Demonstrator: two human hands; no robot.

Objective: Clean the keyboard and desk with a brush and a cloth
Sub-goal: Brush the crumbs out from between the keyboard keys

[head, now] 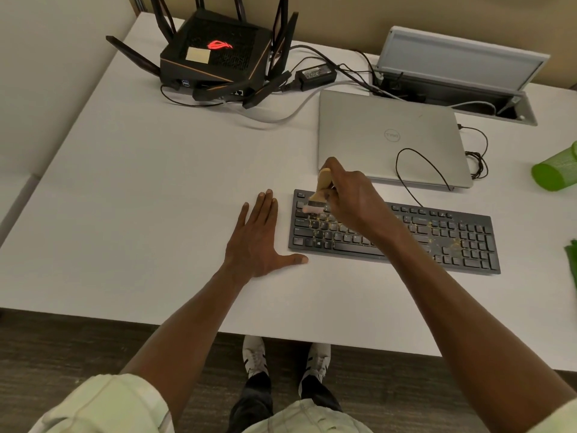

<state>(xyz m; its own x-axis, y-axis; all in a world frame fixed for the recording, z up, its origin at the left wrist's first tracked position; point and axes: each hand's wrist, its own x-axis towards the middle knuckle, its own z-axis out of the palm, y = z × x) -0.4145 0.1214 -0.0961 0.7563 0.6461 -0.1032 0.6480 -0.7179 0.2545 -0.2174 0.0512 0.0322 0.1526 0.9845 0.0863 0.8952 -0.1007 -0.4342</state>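
Left hand [260, 237] flat, right hand [349, 195] gripping brush [321, 190]

Right hand [349, 195] grips brush [321, 190] on keyboard [437, 235]; left hand [259, 239] flat on desk [156, 182].

Beige wall [343, 14] — dark wood-grain floor [62, 348]

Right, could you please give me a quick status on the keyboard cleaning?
Right hand grips brush, bristles on keyboard top-left keys. Left hand flat on desk. Yellow crumbs on keys. Nothing obstructing.
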